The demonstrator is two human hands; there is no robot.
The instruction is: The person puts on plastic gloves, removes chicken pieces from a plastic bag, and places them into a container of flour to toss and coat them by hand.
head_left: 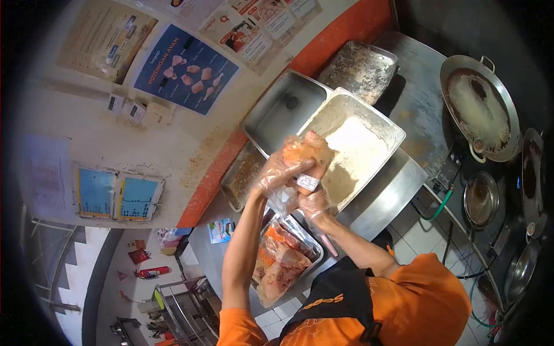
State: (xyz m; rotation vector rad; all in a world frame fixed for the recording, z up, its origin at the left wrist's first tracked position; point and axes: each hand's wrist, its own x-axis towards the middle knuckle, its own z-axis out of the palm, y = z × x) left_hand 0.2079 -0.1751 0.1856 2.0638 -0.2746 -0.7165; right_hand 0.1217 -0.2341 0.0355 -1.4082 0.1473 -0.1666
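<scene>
We see a plastic bag [306, 151] of orange, marinated meat held up in the air in the middle of the scene, over the near left edge of a flour tray [372, 111]. A white label [307, 183] sits on the lower part of the bag. Our left hand [280, 172], in a clear plastic glove, wraps over the left side of the bag with its fingers curled round it in a firm grasp. Our right hand [314, 202], gloved the same way, sits just below and nearer, its fingers pinched on the loose bottom end of the bag beside the label. Both forearms rise from the near edge, and below them we see an orange shirt and a black apron.

Directly under the hands, on the near part of the steel counter [386, 190], stands a chicken tray [306, 235] filled with more bagged orange pieces. The flour tray is deep, with pale flour heaped toward its far side. Touching its left side is an empty steel tray [277, 118], and nearer than that a shallow tray [245, 173] with brownish residue. Farther off, a crumb-dusted tray [360, 69] leans by the orange wall band.

To the right a large wok [503, 95] sits on a burner, with smaller pots near it along the right edge. On the wall to the far left hangs a blue poster [184, 66] showing chicken cuts, among other paper sheets
</scene>
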